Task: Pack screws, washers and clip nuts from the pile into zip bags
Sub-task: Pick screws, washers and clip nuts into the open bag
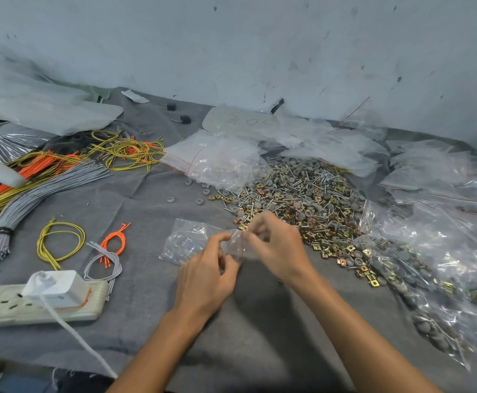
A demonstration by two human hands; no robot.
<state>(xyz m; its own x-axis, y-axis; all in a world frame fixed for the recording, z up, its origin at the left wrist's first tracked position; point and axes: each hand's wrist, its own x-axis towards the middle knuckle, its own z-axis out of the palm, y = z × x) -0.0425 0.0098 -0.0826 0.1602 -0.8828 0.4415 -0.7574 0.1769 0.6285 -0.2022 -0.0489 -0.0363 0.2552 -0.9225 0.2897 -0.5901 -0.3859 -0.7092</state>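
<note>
Zip bag [234,241] sits just in front of hardware pile [302,194], over grey cloth [260,321]. L hand [206,270] + R hand [277,245] both pinch its mouth, prob to pull it open for filling.

Scuffed pale wall [260,46], seemingly grey felt tabletop [146,194]

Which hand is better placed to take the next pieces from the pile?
Probably the right hand: it is beside the pile, which lies on its side. The left hand can hold the zip bag.
</note>
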